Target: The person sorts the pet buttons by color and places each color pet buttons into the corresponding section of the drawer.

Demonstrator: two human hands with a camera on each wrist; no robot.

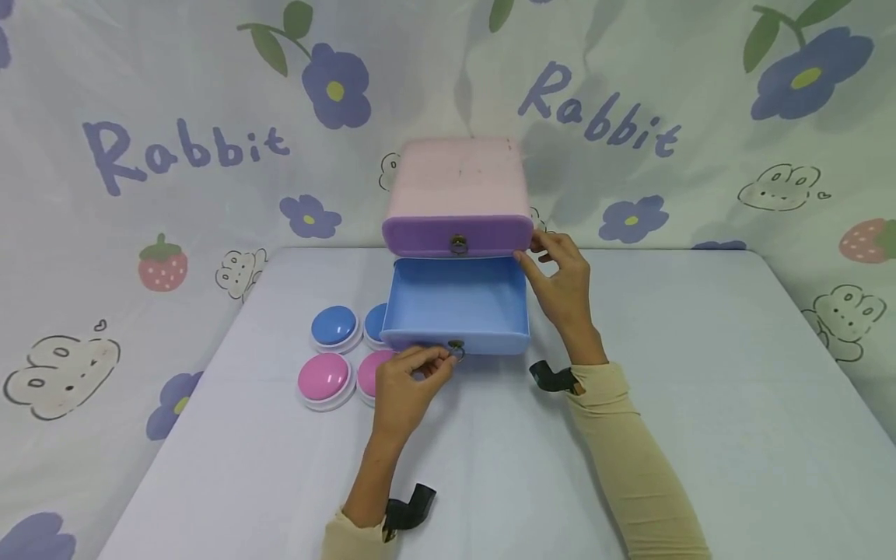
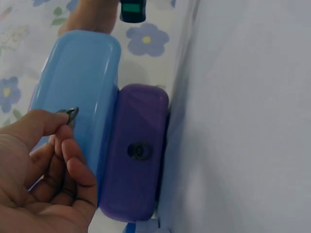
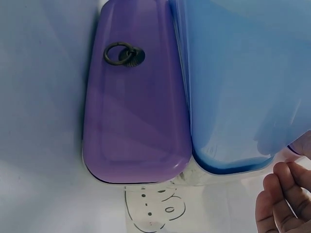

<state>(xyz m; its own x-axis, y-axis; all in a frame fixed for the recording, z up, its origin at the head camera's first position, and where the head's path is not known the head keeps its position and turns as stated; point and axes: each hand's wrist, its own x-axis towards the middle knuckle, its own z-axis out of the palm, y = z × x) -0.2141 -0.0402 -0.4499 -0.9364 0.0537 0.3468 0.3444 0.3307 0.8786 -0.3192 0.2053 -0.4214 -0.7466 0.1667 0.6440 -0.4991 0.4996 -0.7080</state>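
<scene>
A small pink drawer cabinet (image 1: 458, 175) stands at the back of the table, with a purple top drawer (image 1: 420, 236) pushed in. Below it a light blue drawer (image 1: 455, 292) is pulled out, and nothing lies inside. My left hand (image 1: 413, 385) pinches the metal ring pull (image 2: 72, 114) on the blue front between thumb and forefinger. At the cabinet's right front edge, my right hand (image 1: 560, 284) grips the side, thumb at the purple front and fingers farther back. Under the blue drawer a second purple drawer (image 3: 138, 107) with its own ring is in, hidden in the head view.
Left of the drawer, blue round push buttons (image 1: 334, 325) and pink ones (image 1: 324, 377) sit on white bases; the pulled-out drawer and left hand partly cover two. A patterned cloth (image 1: 196, 85) hangs behind the white table (image 1: 700, 389).
</scene>
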